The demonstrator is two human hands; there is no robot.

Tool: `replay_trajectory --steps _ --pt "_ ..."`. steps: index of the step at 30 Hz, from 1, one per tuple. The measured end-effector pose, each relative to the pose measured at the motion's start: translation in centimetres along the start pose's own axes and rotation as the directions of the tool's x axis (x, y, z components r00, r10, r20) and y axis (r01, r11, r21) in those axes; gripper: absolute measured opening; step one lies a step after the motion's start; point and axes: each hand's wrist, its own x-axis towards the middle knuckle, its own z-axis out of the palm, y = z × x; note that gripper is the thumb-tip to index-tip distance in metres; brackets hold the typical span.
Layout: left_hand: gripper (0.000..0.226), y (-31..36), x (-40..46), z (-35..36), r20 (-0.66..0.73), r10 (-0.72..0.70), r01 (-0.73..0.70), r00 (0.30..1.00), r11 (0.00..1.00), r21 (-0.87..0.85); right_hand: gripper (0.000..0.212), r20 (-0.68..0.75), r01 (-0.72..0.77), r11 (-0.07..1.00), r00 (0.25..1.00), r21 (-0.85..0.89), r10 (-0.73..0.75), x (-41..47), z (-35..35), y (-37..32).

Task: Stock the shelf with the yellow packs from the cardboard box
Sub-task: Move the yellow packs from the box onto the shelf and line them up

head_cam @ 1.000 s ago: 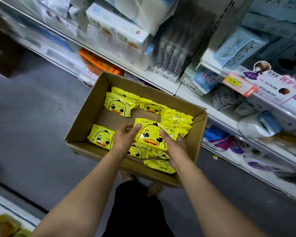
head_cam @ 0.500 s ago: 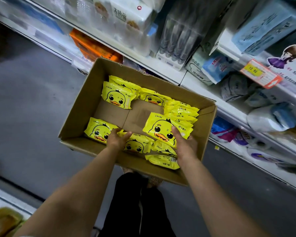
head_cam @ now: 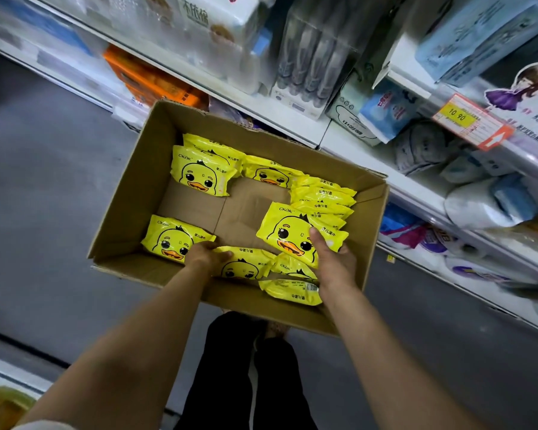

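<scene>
gripping a duck-faced yellow pack (head_cam: 288, 232) at the right of the cardboard box (head_cam: 121, 193): right hand (head_cam: 334, 262) | left hand (head_cam: 204, 256) curling onto a near pack (head_cam: 246, 265) | about a dozen packs left; shelf (head_cam: 292, 119) shows none

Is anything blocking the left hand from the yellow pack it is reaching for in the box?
Nothing visible. The left hand already rests on a yellow duck-print pack at the near wall of the open brown cardboard box; nothing lies over it.
</scene>
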Motion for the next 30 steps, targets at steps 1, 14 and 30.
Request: replay_trajectory --steps 1,14,30 --pt "0.054 0.0 -0.1 -0.1 0.003 0.000 0.000 1.000 1.000 0.011 0.032 -0.003 0.000 1.000 1.000 0.003 0.000 -0.1 0.0 -0.1" --pt "0.030 1.3 -5.9 -1.2 -0.141 0.149 -0.193 0.979 0.903 -0.383 0.045 -0.032 0.077 0.995 0.997 0.060 -0.075 -3.7 -2.2 -2.4" --pt "0.049 5.7 -21.7 -2.6 -0.175 0.424 -0.383 0.889 0.477 -0.791 0.071 -0.056 0.241 0.939 0.971 0.247 -0.234 -9.0 -8.7 -7.7"
